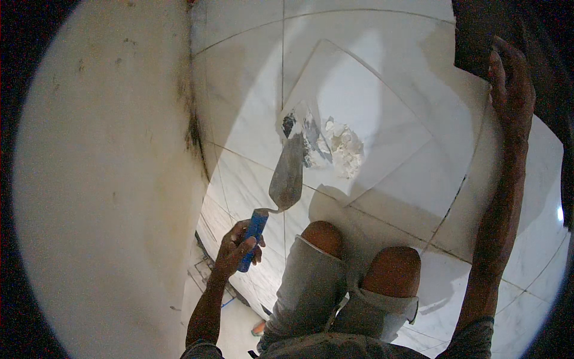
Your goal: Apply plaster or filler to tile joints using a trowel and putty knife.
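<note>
My left hand (238, 248) is closed round the blue handle of a pointing trowel (288, 179). Its grey blade points away from me, with the tip at a crumpled, dark-and-white plastic bag (312, 140) smeared with white. Right beside the bag lies a small heap of white, lumpy paste or powder (345, 148) on a pale square tile (388, 113). Far to the right, my right hand (511, 84) is stretched out with its fingers loosely curved and apart, at the edge of a dark surface (481, 36). I cannot make out anything held in it.
A stained pale wall (107, 179) runs along the left and meets the marble-look tiled floor (239, 102) in a blackened joint. My bent knees are close below the trowel. A step edge drops at lower left, with a lower floor beyond it.
</note>
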### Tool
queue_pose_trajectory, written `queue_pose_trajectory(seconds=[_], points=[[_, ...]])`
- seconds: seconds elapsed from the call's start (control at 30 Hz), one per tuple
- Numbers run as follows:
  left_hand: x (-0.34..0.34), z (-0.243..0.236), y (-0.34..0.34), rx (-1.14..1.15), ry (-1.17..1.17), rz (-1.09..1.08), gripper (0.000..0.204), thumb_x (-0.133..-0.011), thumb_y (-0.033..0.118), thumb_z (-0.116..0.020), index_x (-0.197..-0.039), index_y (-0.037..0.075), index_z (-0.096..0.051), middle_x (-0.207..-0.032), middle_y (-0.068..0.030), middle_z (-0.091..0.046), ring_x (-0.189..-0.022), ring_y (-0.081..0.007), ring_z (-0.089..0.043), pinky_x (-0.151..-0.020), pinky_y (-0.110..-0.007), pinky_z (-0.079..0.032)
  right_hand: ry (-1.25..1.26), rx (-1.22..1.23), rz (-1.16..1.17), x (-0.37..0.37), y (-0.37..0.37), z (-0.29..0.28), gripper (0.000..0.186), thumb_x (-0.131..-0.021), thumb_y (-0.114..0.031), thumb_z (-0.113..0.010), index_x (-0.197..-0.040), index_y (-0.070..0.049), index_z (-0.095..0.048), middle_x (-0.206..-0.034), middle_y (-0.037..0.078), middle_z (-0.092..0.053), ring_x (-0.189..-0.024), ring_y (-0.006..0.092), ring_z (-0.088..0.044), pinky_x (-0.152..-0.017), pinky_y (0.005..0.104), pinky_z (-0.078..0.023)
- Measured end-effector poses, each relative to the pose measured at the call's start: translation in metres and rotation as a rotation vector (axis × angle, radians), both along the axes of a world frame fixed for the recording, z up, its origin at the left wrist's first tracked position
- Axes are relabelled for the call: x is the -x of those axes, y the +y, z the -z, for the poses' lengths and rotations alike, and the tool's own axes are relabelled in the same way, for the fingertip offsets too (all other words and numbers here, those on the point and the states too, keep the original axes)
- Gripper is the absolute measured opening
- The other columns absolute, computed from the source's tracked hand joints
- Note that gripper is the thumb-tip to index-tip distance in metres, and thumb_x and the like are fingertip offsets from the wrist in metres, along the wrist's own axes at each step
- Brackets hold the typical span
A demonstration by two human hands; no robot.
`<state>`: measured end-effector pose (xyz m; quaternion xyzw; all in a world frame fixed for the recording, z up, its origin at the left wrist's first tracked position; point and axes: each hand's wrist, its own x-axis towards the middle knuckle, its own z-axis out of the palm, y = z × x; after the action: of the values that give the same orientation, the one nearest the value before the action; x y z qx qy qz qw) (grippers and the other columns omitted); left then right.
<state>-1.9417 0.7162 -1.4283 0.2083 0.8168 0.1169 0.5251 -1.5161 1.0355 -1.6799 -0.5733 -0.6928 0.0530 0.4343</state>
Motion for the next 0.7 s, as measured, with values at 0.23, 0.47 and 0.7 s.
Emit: queue_pose_trajectory(seconds=[0.23, 0.47, 0.7], points=[[0.034, 0.043, -0.049, -0.019, -0.181, -0.116, 0.050, -0.093, 0.036, -0.059, -0.127, 0.000, -0.047, -0.091, -0.0069, -0.059, -0.071, -0.0130, -0.059, -0.062, -0.026, -0.051, 0.106, 0.225, 0.035, 0.013, -0.015, -0.004, 0.033, -0.098, -0.025, -0.055, -0.128, -0.012, -0.058, -0.111, 0.008, -0.064, -0.091, 0.0142, -0.062, -0.079, 0.0287, -0.050], [0.062, 0.076, -0.066, -0.001, -0.215, -0.076, 0.057, -0.094, 0.040, -0.057, -0.132, -0.001, -0.047, -0.095, -0.0068, -0.062, -0.082, -0.0135, -0.058, -0.075, -0.029, -0.049, 0.105, 0.338, 0.068, 0.035, -0.017, -0.005, 0.035, -0.099, -0.031, -0.052, -0.129, -0.013, -0.058, -0.112, 0.008, -0.064, -0.095, 0.0145, -0.062, -0.078, 0.0287, -0.051], [0.068, 0.112, -0.062, -0.065, -0.228, -0.036, 0.064, -0.092, 0.044, -0.057, -0.134, -0.002, -0.046, -0.090, -0.0070, -0.060, -0.078, -0.0141, -0.057, -0.072, -0.029, -0.049, -0.473, -0.276, -0.194, 0.016, 0.003, 0.022, 0.034, -0.099, -0.029, -0.051, -0.128, -0.012, -0.058, -0.123, 0.011, -0.061, -0.111, 0.0207, -0.059, -0.091, 0.0345, -0.049]])
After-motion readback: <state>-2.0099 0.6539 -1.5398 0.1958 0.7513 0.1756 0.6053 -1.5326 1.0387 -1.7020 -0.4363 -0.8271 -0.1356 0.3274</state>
